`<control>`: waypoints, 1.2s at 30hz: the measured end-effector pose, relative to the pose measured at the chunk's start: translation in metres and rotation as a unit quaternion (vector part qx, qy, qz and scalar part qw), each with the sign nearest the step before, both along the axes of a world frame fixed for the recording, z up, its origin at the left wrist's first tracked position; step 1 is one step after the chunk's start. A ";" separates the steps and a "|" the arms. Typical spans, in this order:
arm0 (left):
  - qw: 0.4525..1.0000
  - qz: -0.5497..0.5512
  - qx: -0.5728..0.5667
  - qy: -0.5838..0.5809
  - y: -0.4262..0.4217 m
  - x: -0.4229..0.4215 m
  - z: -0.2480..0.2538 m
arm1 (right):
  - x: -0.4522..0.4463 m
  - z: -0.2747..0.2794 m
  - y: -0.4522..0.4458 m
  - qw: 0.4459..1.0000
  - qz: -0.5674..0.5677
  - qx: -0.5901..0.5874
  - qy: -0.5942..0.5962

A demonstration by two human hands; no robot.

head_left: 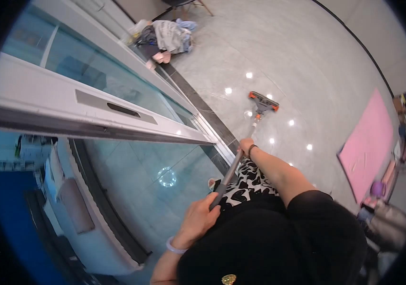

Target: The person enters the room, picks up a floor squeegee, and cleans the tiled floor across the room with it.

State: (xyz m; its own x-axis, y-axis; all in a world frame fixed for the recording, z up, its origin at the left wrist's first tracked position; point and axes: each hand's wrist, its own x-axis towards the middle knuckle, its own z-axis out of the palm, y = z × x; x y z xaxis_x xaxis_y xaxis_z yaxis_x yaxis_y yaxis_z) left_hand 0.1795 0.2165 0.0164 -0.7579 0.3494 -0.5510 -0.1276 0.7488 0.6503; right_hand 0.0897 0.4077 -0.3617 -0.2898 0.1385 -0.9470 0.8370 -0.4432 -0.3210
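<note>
A long-handled mop (263,103) with a flat grey and orange head rests on the shiny tiled floor ahead. My left hand (197,219), with a pale bangle at the wrist, is wrapped round the upper end of the grey handle near my waist. Farther down the pole, my right hand (245,146) is closed on it, a dark band at that wrist. The handle slants across my body toward the head. My fingers partly cover the shaft at both grips.
A white-framed glass sliding door (117,107) stands on the left, its floor track close by my left side. Beyond it is a bed (93,237). Clothes (169,38) are piled near the far doorway. A pink mat (369,142) lies to the right, beside assorted household items.
</note>
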 end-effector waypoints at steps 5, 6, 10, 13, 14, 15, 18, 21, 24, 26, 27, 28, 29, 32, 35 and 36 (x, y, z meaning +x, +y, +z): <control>0.999 -0.008 -0.019 -0.038 -0.071 -0.005 0.033 | 0.021 -0.065 -0.087 0.982 -0.157 -0.106 -0.020; 0.998 0.006 -0.016 -0.059 -0.087 -0.002 0.038 | 0.025 0.062 -0.103 0.980 -0.180 -0.078 -0.001; 0.996 -0.066 -0.040 -0.038 -0.072 -0.035 0.068 | 0.009 0.075 -0.103 0.987 -0.129 -0.093 -0.018; 0.995 -0.029 -0.062 -0.071 -0.082 -0.015 0.046 | 0.014 0.057 -0.102 0.968 -0.224 -0.112 -0.015; 0.994 -0.020 -0.060 -0.092 -0.082 -0.017 0.044 | 0.006 0.049 -0.097 0.952 -0.282 -0.111 -0.025; 0.991 -0.011 -0.065 -0.114 -0.081 -0.023 0.042 | -0.001 0.047 -0.093 0.943 -0.310 -0.118 -0.024; 0.989 -0.019 -0.083 -0.117 -0.078 -0.038 0.042 | -0.009 0.032 -0.100 0.982 -0.183 -0.038 -0.009; 0.987 -0.042 -0.090 -0.126 -0.085 -0.040 0.042 | 0.004 0.028 -0.112 0.990 -0.141 -0.013 0.006; 0.990 -0.097 -0.060 -0.087 -0.113 -0.047 0.038 | 0.004 0.033 -0.128 0.987 -0.160 0.023 -0.017; 0.986 -0.114 -0.072 -0.094 -0.129 -0.056 0.048 | 0.010 0.007 -0.158 0.997 -0.022 0.062 0.033; 0.984 -0.123 -0.083 -0.102 -0.139 -0.062 0.051 | 0.010 0.000 -0.170 0.997 -0.037 0.065 0.033; 0.982 -0.140 -0.080 -0.098 -0.155 -0.066 0.049 | 0.009 -0.006 -0.180 0.996 -0.043 0.075 0.026; 0.981 -0.146 -0.065 -0.108 -0.181 -0.068 0.045 | 0.010 -0.014 -0.197 0.995 -0.049 0.086 0.017; 0.973 -0.179 -0.059 -0.132 -0.239 -0.065 0.041 | 0.034 -0.032 -0.264 0.993 -0.054 0.107 -0.023; 0.965 -0.216 -0.065 -0.131 -0.298 -0.067 0.042 | 0.043 -0.037 -0.325 0.989 -0.045 0.129 -0.061; 0.963 -0.229 -0.068 -0.123 -0.322 -0.061 0.043 | 0.052 -0.037 -0.347 0.987 -0.040 0.136 -0.072</control>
State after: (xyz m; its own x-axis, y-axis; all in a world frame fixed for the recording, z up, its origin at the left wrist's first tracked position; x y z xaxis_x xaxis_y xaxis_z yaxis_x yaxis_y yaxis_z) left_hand 0.1187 -0.1053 0.0592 -0.3816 0.5282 -0.7585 0.0982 0.8392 0.5350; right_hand 0.1420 0.0602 -0.3986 -0.1328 0.4098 -0.9024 0.8479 -0.4245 -0.3175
